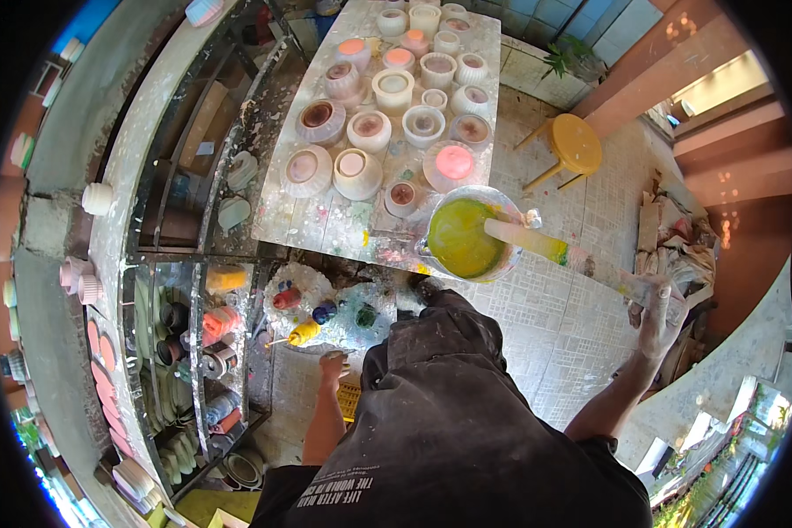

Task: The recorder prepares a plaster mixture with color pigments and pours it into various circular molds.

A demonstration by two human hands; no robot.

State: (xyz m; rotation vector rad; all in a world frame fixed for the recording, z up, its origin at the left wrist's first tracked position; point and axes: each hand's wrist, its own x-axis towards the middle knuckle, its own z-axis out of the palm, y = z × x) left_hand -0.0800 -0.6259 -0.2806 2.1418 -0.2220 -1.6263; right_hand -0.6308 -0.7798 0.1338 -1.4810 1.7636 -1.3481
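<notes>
Bucket (505, 257), round, white, yellow-green liquid (456, 236) inside, at paint-stained desk's (312, 218) near right corner; right hand (657, 312), fingers grasping long pale stick (524, 238); left hand (332, 366), released, near yellow bottle (304, 332); stick pressure could tip bucket.

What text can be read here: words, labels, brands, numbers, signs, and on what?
Black shirt: white capital lettering with smaller lines beside it; wording not copied here.
Pale paper patch on brown cardboard: too small to tell if it bears text.
Grey can: any marking is too small to read.
Bucket and yellow bottle: no legible print.
</notes>
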